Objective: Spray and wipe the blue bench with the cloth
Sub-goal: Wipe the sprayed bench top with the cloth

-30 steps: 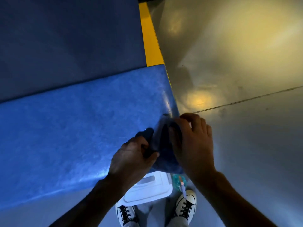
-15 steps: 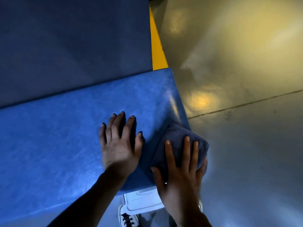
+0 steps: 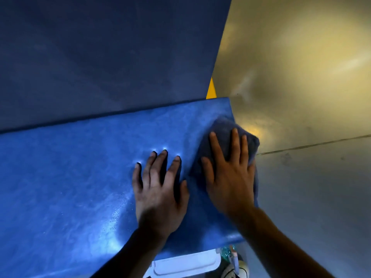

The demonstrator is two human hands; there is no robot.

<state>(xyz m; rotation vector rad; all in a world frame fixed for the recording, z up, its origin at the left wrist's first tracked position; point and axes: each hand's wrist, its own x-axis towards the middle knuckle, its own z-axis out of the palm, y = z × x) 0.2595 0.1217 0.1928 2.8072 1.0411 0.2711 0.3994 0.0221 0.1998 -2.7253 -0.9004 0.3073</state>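
The scene is dim and cool where I lean. A warm yellow glow spreads over the floor (image 3: 301, 57) at upper right, with a bright glare patch just past my cloth (image 3: 226, 135). The table (image 3: 70, 187) glints in small wet highlights near my left hand (image 3: 158, 193). That hand is in shadow; the right hand (image 3: 230, 177) is better lit. Straight lines bow toward the frame edges, and everything looks slightly soft.
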